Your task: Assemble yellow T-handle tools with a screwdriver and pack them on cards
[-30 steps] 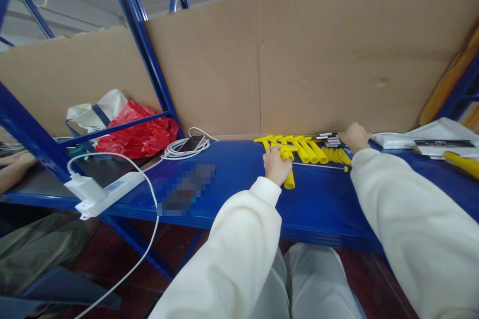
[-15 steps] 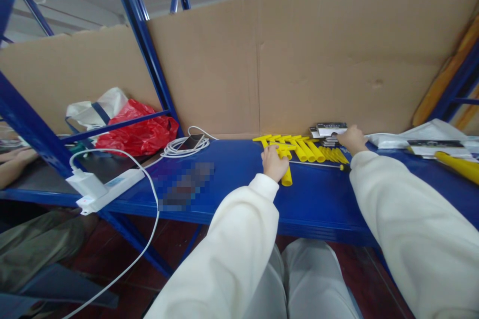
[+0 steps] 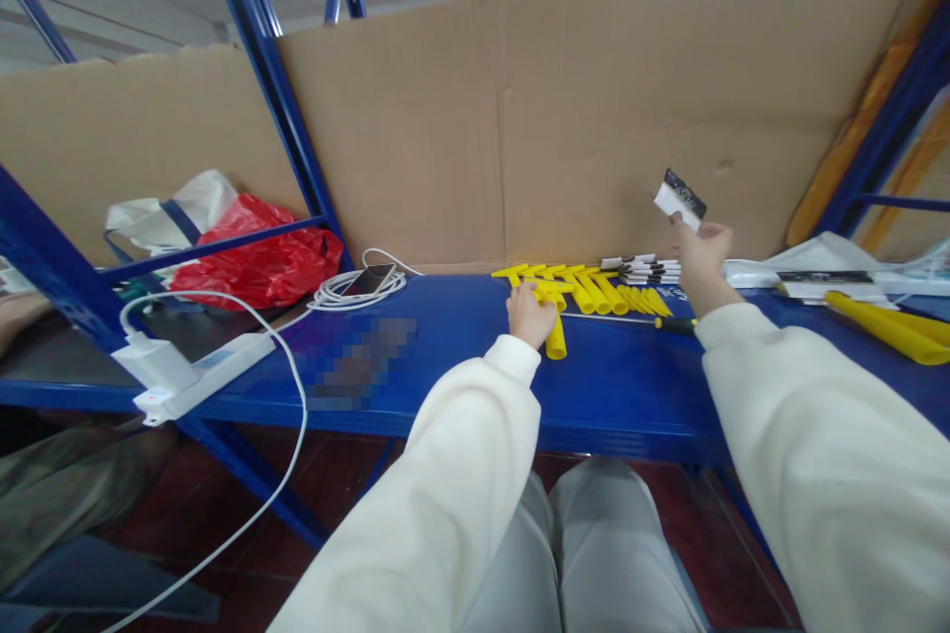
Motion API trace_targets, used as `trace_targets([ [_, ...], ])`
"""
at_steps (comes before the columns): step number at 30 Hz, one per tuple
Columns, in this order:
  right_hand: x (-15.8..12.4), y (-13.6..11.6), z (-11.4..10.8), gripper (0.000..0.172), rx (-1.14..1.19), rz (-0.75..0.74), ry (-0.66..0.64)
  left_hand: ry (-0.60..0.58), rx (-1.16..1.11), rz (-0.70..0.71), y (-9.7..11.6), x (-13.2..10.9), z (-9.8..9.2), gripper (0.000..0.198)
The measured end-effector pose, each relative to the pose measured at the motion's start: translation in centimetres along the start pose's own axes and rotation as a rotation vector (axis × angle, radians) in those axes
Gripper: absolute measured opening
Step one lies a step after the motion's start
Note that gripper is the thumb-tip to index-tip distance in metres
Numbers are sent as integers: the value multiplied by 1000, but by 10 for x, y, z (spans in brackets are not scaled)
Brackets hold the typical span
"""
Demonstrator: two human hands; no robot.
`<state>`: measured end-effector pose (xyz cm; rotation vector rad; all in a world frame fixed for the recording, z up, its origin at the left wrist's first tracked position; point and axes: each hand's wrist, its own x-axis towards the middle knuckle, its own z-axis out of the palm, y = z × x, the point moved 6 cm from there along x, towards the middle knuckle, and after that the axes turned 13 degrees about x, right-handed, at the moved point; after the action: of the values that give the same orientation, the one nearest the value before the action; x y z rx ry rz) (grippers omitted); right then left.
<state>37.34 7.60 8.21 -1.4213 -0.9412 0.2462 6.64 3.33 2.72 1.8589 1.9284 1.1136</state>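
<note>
My left hand (image 3: 532, 318) is closed on a yellow T-shaped piece (image 3: 556, 342) with a tubular handle, resting at the blue table. In my right hand (image 3: 702, 257), pinched between the fingers, is a folded black-and-white card (image 3: 681, 201), raised in front of the cardboard. Below it lies a stack of similar cards (image 3: 651, 272). Several yellow T-shaped pieces (image 3: 594, 295) line up beyond my left hand, with small flat yellow pieces (image 3: 644, 300) to their right. A screwdriver (image 3: 675, 324) with a black and yellow handle lies in front of them.
Cardboard (image 3: 630, 119) walls off the table's back. At left are a white power strip (image 3: 215, 376), a coiled white cable (image 3: 348, 295) and a red plastic bag (image 3: 256, 257). A large yellow piece (image 3: 891, 326) lies at right. Another person's arm shows at far left.
My right hand has lifted a card up from the stack, and the screwdriver's handle now shows. My left hand keeps its grip on the yellow piece. The view has shifted slightly.
</note>
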Motion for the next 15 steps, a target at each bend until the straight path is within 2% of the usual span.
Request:
trace_targets([
  [2, -13, 6, -5, 30, 302, 123, 95, -3, -7, -35, -3, 1, -1, 33],
  [4, -27, 11, -4, 35, 459, 203, 123, -44, -23, -70, -6, 3, 1, 33],
  [10, -51, 26, 11, 46, 535, 262, 4, -66, -93, -123, -14, 12, 10, 27],
  [15, -53, 34, 25, 54, 588, 220, -92, -214, -171, -112, -12, 18, 30, 16],
])
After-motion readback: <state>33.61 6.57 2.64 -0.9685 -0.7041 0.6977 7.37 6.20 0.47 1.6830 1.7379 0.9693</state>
